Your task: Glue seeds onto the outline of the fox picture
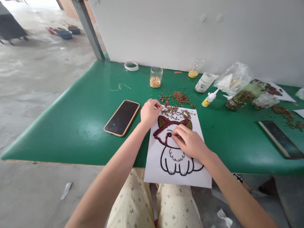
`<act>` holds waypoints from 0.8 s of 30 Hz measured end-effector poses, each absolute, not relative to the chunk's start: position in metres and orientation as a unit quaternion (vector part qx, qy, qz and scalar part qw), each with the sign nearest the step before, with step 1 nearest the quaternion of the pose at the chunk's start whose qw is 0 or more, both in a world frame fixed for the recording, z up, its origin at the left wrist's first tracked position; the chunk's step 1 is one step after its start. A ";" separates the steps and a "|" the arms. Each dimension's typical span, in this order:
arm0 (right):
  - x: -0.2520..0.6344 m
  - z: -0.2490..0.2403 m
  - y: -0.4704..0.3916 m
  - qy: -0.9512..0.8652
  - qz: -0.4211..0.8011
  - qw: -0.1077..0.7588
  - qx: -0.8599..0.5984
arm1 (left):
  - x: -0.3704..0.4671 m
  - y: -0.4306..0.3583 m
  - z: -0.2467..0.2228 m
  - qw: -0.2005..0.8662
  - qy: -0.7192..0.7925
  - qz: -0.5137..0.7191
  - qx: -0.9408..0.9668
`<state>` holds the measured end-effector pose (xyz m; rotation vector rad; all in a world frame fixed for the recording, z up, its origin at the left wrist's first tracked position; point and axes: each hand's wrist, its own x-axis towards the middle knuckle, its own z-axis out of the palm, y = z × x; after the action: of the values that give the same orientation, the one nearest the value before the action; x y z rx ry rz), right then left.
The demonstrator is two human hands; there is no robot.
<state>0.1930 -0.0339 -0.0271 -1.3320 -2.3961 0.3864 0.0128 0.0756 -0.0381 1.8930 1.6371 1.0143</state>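
A white sheet (154,164) with a black-outlined cat drawing lies over the front edge of the green table. Red and green beans fill the ears and part of the face. My left hand (151,112) rests at the sheet's top left corner, its fingers pinched together by loose beans; anything between them is too small to make out. Over the drawn face, near the eye, my right hand (187,139) is closed in a pinch, and its fingertips hide whatever they hold. A pile of mixed beans (181,97) sits just beyond the sheet.
A phone (122,118) lies left of the sheet, another phone (281,139) at the right. Behind are a cup of corn kernels (155,77), a tape roll (131,66), a glue bottle (210,98), a plastic cup (205,82) and a bean-filled bottle (247,94).
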 end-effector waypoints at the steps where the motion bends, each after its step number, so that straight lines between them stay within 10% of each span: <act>1: 0.192 -0.028 -0.034 -0.852 0.132 0.183 -0.472 | 0.013 0.076 -0.038 0.218 0.592 0.366 0.684; 24: 0.192 -0.031 -0.035 -0.859 0.093 0.190 -0.466 | 0.013 0.077 -0.040 0.221 0.589 0.370 0.683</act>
<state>0.1924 -0.0350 -0.0305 -1.3084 -2.4155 0.2603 0.0131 0.0766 -0.0403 1.8881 1.6292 1.0225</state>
